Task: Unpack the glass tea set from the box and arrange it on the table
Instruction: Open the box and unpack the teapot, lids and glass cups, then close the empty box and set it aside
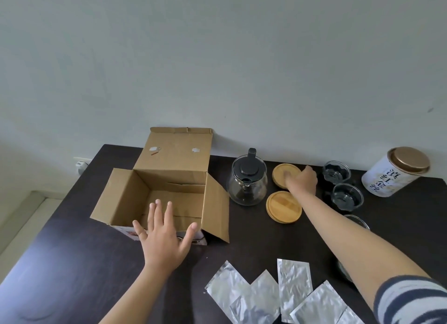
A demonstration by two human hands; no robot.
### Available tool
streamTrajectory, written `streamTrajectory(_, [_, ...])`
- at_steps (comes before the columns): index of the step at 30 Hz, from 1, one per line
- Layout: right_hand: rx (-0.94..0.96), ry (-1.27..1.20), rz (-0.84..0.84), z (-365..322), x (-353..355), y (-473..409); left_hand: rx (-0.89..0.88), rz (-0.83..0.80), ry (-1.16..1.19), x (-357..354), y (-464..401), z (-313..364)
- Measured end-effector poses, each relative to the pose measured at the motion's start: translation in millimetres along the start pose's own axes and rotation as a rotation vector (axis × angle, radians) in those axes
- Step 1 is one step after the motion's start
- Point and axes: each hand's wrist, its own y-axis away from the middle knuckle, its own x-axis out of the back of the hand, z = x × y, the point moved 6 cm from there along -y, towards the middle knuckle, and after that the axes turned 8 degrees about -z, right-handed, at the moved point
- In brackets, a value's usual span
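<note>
An open cardboard box (169, 176) stands on the dark table (72, 263), its inside bare. My left hand (164, 236) hovers spread over the box's near edge, fingers straight. To the right stands a glass teapot (246, 181) with a black lid. Beside the teapot lie two round bamboo coasters, the far one (281, 172) and the near one (283, 206). My right hand (301, 180) rests on the far coaster's right side; its grip is unclear. Two glass cups (336, 171) (347, 196) stand right of it, and a third (358, 221) shows behind my forearm.
A white tea tin (391, 174) with a bronze lid lies tilted at the far right. Several silver foil sachets (278, 297) lie fanned near the front edge. The wall runs along the table's back, with a socket (81, 164) at the left.
</note>
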Motion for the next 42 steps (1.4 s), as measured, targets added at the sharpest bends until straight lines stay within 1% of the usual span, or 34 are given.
streamTrajectory(2, [0.033, -0.166, 0.067, 1, 8, 19, 0.004, 0.007, 0.003, 2, 1, 0])
streamTrajectory(7, [0.195, -0.268, 0.140, -14, 6, 91, 0.017, 0.008, 0.044, 11, 3, -1])
streamTrajectory(9, [0.269, -0.273, 0.157, -25, -2, 126, 0.010, 0.019, 0.086, 13, 2, -4])
streamTrajectory(12, [0.416, -0.244, 0.135, -45, -28, 177, -0.033, 0.034, 0.129, 18, 0, -14])
streamTrajectory(15, [0.493, -0.207, 0.068, -68, -64, 216, -0.054, 0.061, 0.165, 31, -4, -36])
streamTrajectory(17, [0.429, -0.221, -0.033, -78, -92, 229, -0.008, 0.092, 0.182, 42, -7, -59])
streamTrajectory(19, [0.299, -0.238, -0.115, -82, -117, 235, 0.059, 0.124, 0.202, 51, -12, -86])
streamTrajectory(21, [0.150, -0.261, -0.150, -82, -135, 239, 0.190, 0.120, 0.287, 56, -18, -116])
streamTrajectory(24, [-0.048, -0.229, -0.160, -76, -152, 246, 0.443, 0.019, 0.528, 50, -31, -155])
streamTrajectory(25, [-0.136, -0.246, -0.159, -72, -156, 247, 0.495, -0.018, 0.595, 43, -37, -163])
streamTrajectory(26, [-0.227, -0.286, -0.150, -68, -158, 250, 0.510, -0.048, 0.628, 38, -42, -167])
streamTrajectory(29, [-0.433, -0.410, -0.114, -65, -159, 258, 0.413, -0.082, 0.694, 27, -50, -162])
streamTrajectory(31, [-0.519, -0.508, -0.095, -64, -161, 262, 0.370, -0.079, 0.753, 22, -50, -160])
streamTrajectory(33, [-0.580, -0.667, -0.065, -58, -164, 264, 0.316, -0.082, 0.776, 19, -51, -158])
streamTrajectory(35, [-0.578, -0.899, -0.005, -54, -165, 266, 0.257, -0.091, 0.792, 18, -52, -157])
streamTrajectory(37, [-0.556, -1.053, 0.048, -52, -162, 265, 0.150, -0.078, 0.771, 24, -51, -153])
streamTrajectory(40, [-0.513, -1.110, 0.134, -55, -153, 272, -0.074, -0.085, 0.628, 40, -47, -138])
streamTrajectory(42, [-0.454, -1.099, 0.175, -60, -149, 277, -0.180, -0.120, 0.509, 45, -43, -127])
